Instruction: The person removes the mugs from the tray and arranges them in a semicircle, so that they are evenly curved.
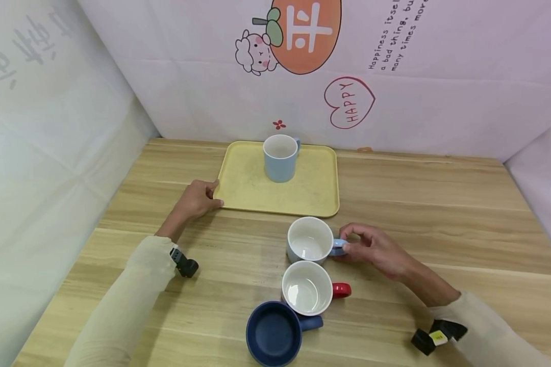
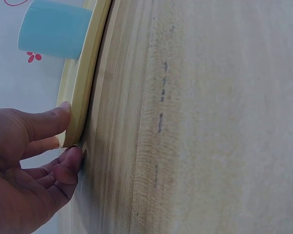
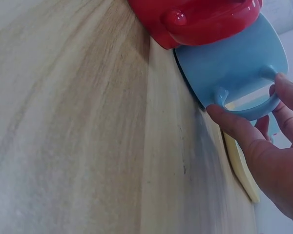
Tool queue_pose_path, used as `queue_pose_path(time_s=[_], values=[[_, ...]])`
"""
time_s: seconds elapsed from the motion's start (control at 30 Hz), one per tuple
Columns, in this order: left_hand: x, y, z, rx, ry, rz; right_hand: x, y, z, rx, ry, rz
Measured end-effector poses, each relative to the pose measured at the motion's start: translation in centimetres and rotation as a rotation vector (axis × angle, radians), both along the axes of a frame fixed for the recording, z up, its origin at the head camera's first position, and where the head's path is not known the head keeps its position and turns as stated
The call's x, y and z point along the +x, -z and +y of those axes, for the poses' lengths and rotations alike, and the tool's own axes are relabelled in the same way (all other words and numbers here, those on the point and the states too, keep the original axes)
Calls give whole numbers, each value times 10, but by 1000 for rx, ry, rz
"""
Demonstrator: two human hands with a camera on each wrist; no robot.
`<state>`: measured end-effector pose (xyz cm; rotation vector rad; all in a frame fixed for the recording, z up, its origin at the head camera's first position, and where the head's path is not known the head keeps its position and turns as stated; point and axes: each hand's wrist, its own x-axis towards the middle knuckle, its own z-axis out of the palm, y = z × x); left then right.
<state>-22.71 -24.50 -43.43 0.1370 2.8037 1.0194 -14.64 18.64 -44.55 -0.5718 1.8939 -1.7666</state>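
Observation:
A yellow tray [image 1: 243, 191] lies toward the back of the table, bearing an upright light blue mug [image 1: 280, 165]. My left hand [image 1: 197, 199] grips the tray's near left corner, thumb at the front edge and fingers at the left side; the left wrist view shows this hand [image 2: 34, 161] at the rim. In front of the tray, a second light blue mug [image 1: 309, 239] with a white inside stands upright. My right hand [image 1: 376, 250] holds its handle [image 3: 254, 112] between thumb and fingers. Touching that mug is a red-handled mug [image 1: 307, 288], red outside in the right wrist view.
A dark blue mug [image 1: 274, 334] stands nearest the front, beside the red mug, its handle pointing right. Behind the wooden table [image 1: 441, 214] hangs a white printed cloth [image 1: 202, 92], with more white cloth [image 1: 50, 127] along the left side.

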Motion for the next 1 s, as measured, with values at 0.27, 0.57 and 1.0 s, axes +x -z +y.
queue_pose_path(time_s=[0.27, 0.57, 1.0], values=[[-1, 2, -1, -1, -10, 4, -3, 3, 0, 14, -29, 9], [-1, 5, -1, -5, 11, 19, -4, 7, 3, -31, -72, -14], [-2, 3, -2, -8, 5, 23, -9, 7, 3, -45, -132, -10]])
